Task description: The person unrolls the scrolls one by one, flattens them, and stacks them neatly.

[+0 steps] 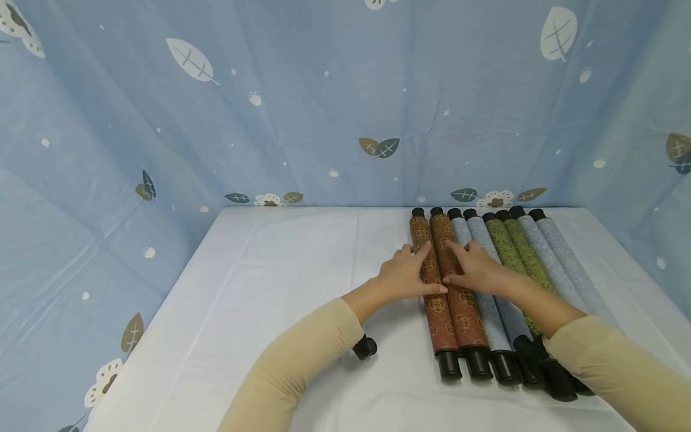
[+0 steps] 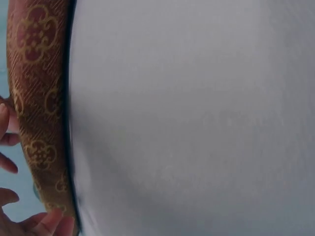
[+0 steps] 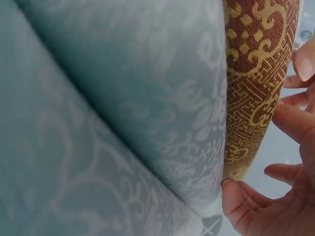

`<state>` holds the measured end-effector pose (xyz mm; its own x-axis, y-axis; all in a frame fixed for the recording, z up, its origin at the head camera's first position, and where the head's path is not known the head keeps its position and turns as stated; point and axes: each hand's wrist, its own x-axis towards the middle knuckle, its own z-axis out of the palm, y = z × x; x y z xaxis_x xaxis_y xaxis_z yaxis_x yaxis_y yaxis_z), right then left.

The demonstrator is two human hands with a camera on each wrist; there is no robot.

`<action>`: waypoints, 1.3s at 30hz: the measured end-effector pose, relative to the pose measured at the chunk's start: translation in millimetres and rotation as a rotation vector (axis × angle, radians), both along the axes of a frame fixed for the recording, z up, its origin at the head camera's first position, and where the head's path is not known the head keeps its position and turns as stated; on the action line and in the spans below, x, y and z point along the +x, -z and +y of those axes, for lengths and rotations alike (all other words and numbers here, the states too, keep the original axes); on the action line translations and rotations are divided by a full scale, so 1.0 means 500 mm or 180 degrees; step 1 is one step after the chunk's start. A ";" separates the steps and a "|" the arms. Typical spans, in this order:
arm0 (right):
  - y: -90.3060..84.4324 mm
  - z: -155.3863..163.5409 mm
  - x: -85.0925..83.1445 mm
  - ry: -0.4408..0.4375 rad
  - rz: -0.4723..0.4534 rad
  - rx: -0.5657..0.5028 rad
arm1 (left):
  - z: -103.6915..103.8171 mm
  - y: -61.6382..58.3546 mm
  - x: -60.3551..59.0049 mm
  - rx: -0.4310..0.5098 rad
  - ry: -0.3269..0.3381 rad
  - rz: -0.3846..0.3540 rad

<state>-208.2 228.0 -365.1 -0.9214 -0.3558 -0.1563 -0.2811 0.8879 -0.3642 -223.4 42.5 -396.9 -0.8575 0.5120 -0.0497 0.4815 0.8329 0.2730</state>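
Nearest to me, between my two sleeves, the black end caps (image 1: 477,363) of the scrolls line up in a row, and one loose black cap (image 1: 364,347) lies alone on the white tabletop (image 1: 259,312), beside my left forearm.

My left hand (image 1: 406,275) rests on the leftmost brown scroll (image 1: 432,282), fingers laid straight over its top and thumb along its near side; it grips nothing. The left wrist view shows the same brown scroll (image 2: 39,113) with my fingertips (image 2: 51,221) touching it and bare tabletop (image 2: 197,118) alongside.

My right hand (image 1: 475,270) lies flat across the second brown scroll (image 1: 456,288) and the pale blue scroll (image 1: 488,306) next to it, fingers extended toward my left hand. The two hands sit just beside each other, index fingers nearly meeting. The right wrist view confirms the fingers (image 3: 290,123) are relaxed against the brown pattern (image 3: 256,73), with pale blue rolls (image 3: 123,108) adjoining.

To the right of my right hand lie two green scrolls (image 1: 515,252) and two further pale blue scrolls (image 1: 561,264), all parallel and touching.

Beyond the hands, the scrolls' far caps (image 1: 475,213) reach the tabletop's back edge, against a blue leaf-print cloth (image 1: 324,108).
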 end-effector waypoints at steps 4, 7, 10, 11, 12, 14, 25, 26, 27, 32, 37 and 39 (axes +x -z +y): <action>-0.001 -0.003 0.000 -0.0007 -0.0156 -0.0039 | 0.010 0.008 0.004 -0.0001 0.0001 -0.0058; 0.001 -0.003 -0.002 0.0000 -0.0237 -0.0080 | 0.015 0.015 0.005 0.0073 -0.0027 -0.0180; 0.007 -0.002 -0.005 -0.0037 -0.0178 -0.0079 | 0.016 0.021 0.005 0.0258 -0.0069 -0.0390; 0.009 -0.002 -0.007 -0.0051 -0.0137 -0.0068 | 0.017 0.022 0.005 0.0338 -0.0085 -0.0468; 0.011 -0.002 -0.008 -0.0065 -0.0094 -0.0054 | 0.017 0.023 0.004 0.0407 -0.0093 -0.0538; 0.013 -0.003 -0.010 -0.0080 -0.0032 -0.0014 | 0.017 0.024 0.002 0.0559 -0.0117 -0.0691; -0.001 -0.024 -0.030 0.0144 -0.0752 -0.0161 | 0.018 0.018 -0.015 0.1187 -0.0262 -0.1305; -0.002 -0.027 -0.032 0.0178 -0.0842 -0.0220 | 0.016 0.018 -0.016 0.1223 -0.0244 -0.1313; -0.003 -0.029 -0.034 0.0223 -0.0922 -0.0265 | 0.015 0.018 -0.016 0.1253 -0.0222 -0.1321; -0.004 -0.034 -0.038 0.0341 -0.1161 -0.0425 | 0.017 0.022 -0.012 0.1322 -0.0215 -0.1355; -0.004 -0.031 -0.037 0.0400 -0.1310 -0.0534 | 0.028 0.026 -0.004 0.1348 -0.0367 -0.1390; -0.003 -0.030 -0.036 0.0416 -0.1357 -0.0581 | 0.032 0.027 -0.002 0.1349 -0.0429 -0.1401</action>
